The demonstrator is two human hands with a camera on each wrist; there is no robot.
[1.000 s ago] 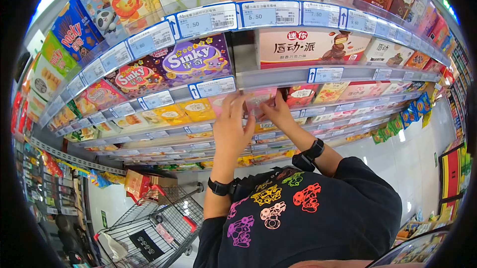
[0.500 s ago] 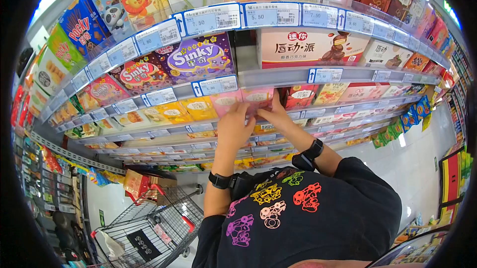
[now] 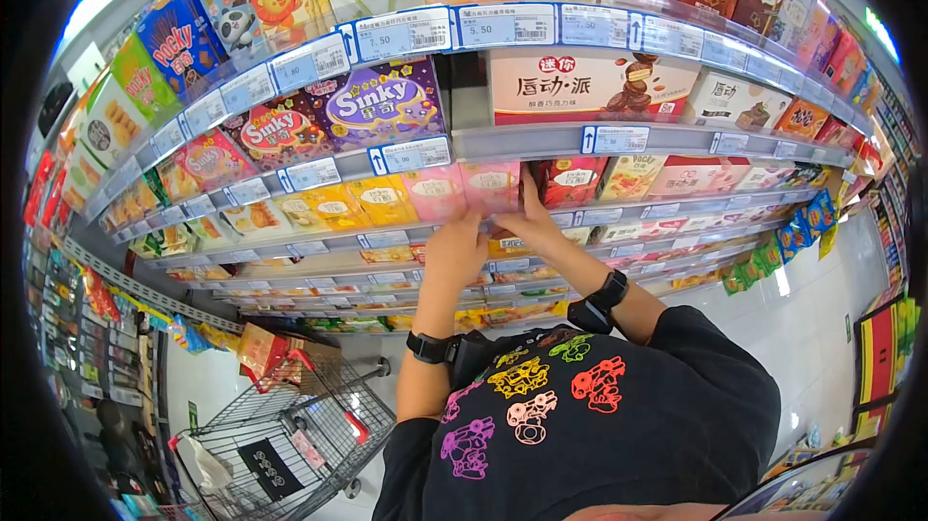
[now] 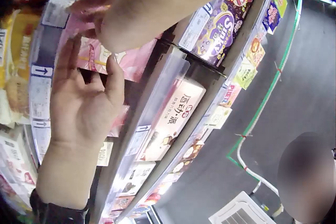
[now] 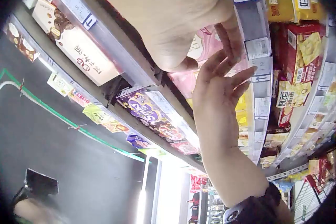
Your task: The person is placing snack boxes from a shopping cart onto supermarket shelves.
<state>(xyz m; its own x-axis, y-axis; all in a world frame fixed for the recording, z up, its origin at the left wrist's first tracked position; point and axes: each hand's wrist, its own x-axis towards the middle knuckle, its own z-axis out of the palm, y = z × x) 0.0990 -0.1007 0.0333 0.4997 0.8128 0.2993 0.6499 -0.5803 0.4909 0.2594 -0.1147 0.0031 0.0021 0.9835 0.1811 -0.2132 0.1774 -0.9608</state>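
On the grey metal shelf (image 3: 333,243), the flat pink cardboard snack box (image 3: 488,185) is now seated right of the yellow boxes (image 3: 382,200) — raised from the edge below. It is steadied by the left hand (image 3: 454,252) and the right hand (image 3: 530,223), fingers straight and apart.

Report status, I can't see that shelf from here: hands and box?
Left hand open, fingertips touching pink box. Right hand open, pressing same box. Box upright, red box close beside it.
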